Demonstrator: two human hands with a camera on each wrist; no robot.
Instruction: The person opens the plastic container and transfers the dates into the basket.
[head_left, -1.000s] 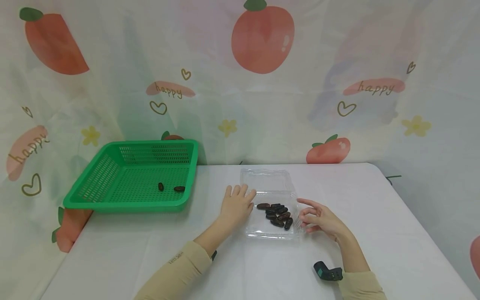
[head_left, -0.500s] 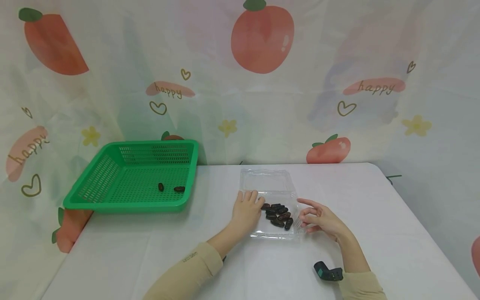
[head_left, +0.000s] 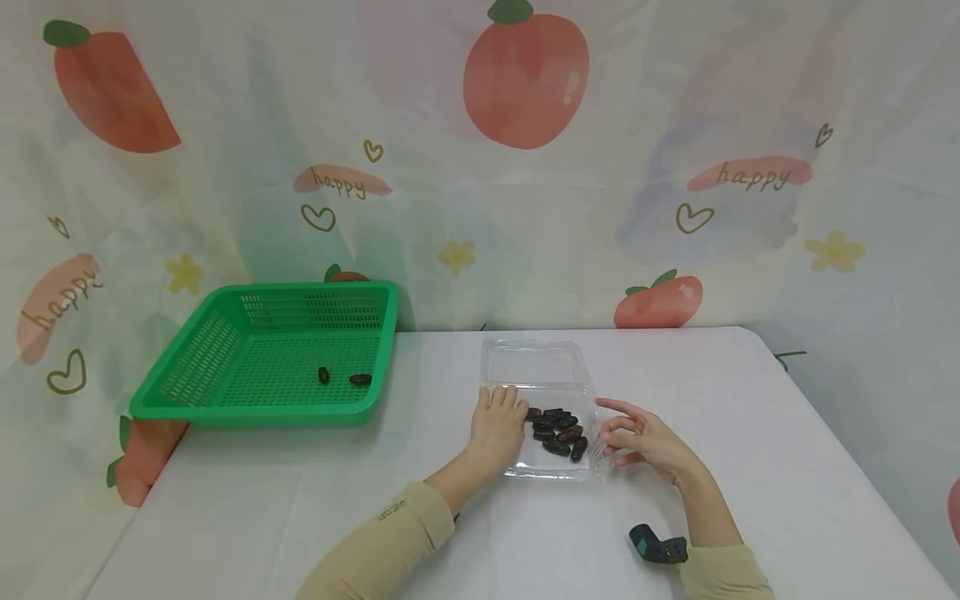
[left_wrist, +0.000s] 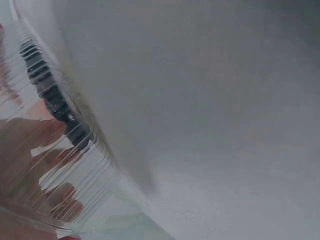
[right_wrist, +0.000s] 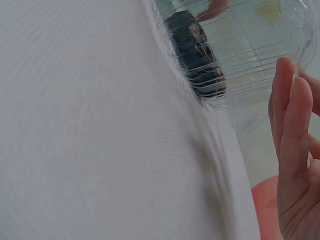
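Several dark, wrinkled dates (head_left: 567, 434) lie in the base of a clear plastic clamshell box (head_left: 555, 475) whose lid (head_left: 527, 363) is laid back behind it. My left hand (head_left: 498, 429) reaches over the box's left side and covers part of the leftmost date (head_left: 534, 413). Through the ridged wall in the left wrist view, its fingers (left_wrist: 50, 132) pinch the end of a date (left_wrist: 77, 135). At the box's right side is my right hand (head_left: 643, 437); its index finger is extended, the others bent, holding nothing. In the right wrist view its fingertips (right_wrist: 287, 65) are by the box rim.
A green slotted plastic basket (head_left: 262, 412) stands at the left, with two dates (head_left: 323, 375) on its floor. The white-covered table (head_left: 555, 542) meets a fruit-print backdrop (head_left: 525, 208). A dark wrist camera (head_left: 656, 546) is attached under the right forearm.
My left hand has moved right, from the box's left edge to over the leftmost date, and has nearly stopped there. The right hand stays put.
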